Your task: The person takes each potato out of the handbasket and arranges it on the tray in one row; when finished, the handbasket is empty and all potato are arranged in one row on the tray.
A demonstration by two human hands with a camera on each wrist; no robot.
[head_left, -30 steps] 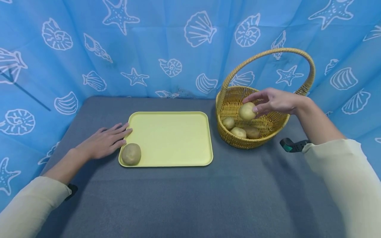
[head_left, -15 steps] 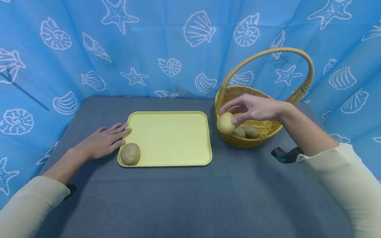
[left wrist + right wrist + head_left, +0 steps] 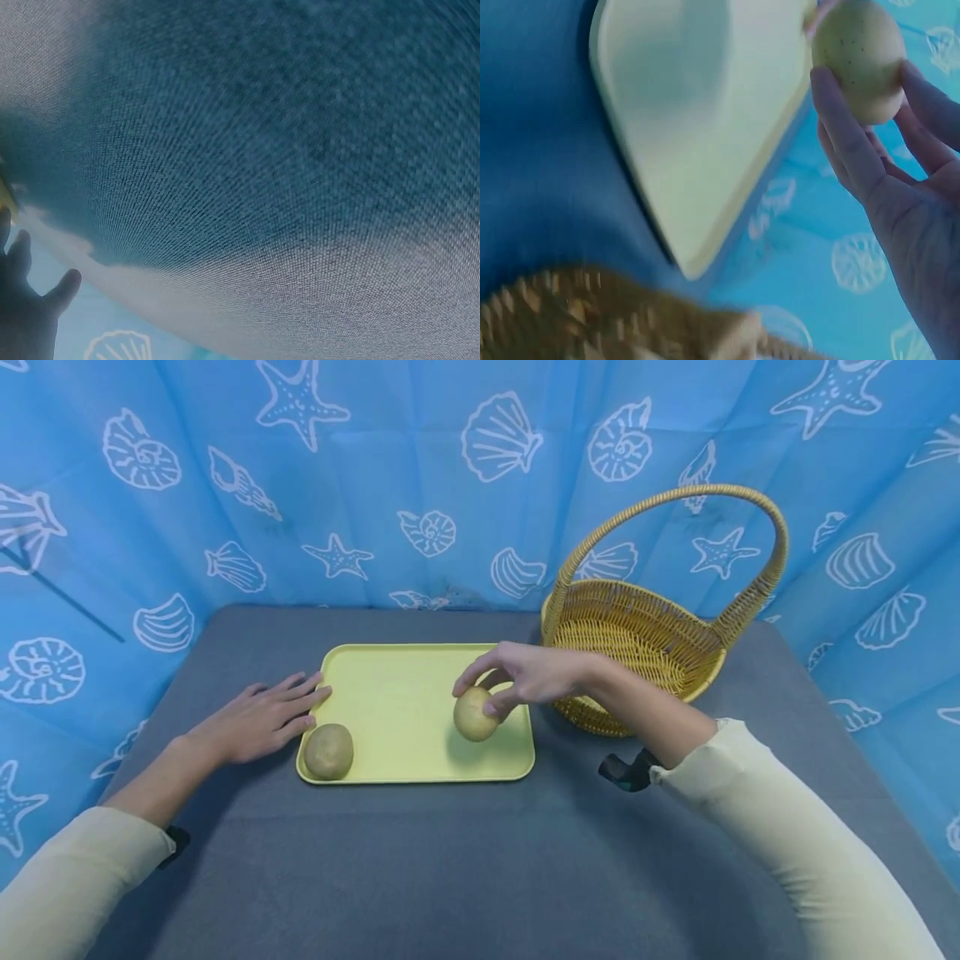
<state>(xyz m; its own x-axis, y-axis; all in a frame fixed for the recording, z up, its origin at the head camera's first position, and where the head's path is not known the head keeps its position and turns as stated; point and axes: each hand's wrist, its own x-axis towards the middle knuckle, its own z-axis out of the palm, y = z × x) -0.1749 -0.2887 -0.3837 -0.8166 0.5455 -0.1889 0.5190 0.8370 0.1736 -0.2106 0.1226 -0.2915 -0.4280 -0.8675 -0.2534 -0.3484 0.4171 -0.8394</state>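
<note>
My right hand grips a pale yellow potato just above the right part of the yellow tray. In the right wrist view the same potato sits between my fingertips with the tray beyond it. A second, browner potato lies in the tray's near left corner. My left hand lies flat on the grey table, its fingertips touching the tray's left rim. The left wrist view shows mostly grey cloth and a dark edge of my left hand.
A wicker basket with a tall arched handle stands at the back right; my forearm hides its inside front. Blue curtains with shell prints close in the back and sides. The grey table stretches toward me.
My right hand has lifted the pale potato out of the basket and carried it left, over the rim, to the tray's right part. The left hand has stayed still.
</note>
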